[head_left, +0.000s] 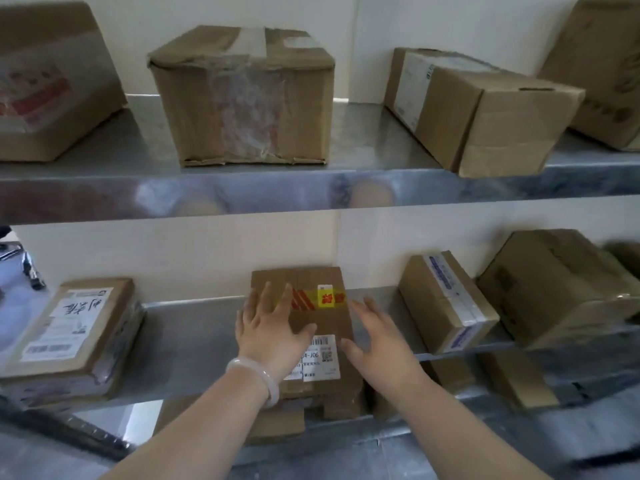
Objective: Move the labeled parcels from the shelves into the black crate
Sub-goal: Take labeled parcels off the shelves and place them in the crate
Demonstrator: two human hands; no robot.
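Left hand [270, 336], pale bangle [258, 377] at wrist: fingers spread flat on the flat cardboard parcel [322, 320]. Right hand [379, 341]: spread wide at the parcel's right edge, contact unclear. Parcel: white barcode label, red-yellow tape, mid lower steel shelf [194, 327], between two labelled parcels.

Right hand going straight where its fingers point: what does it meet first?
Probably the right edge of the flat parcel near its yellow tape; the right hand is just beside it, though depth is unclear.
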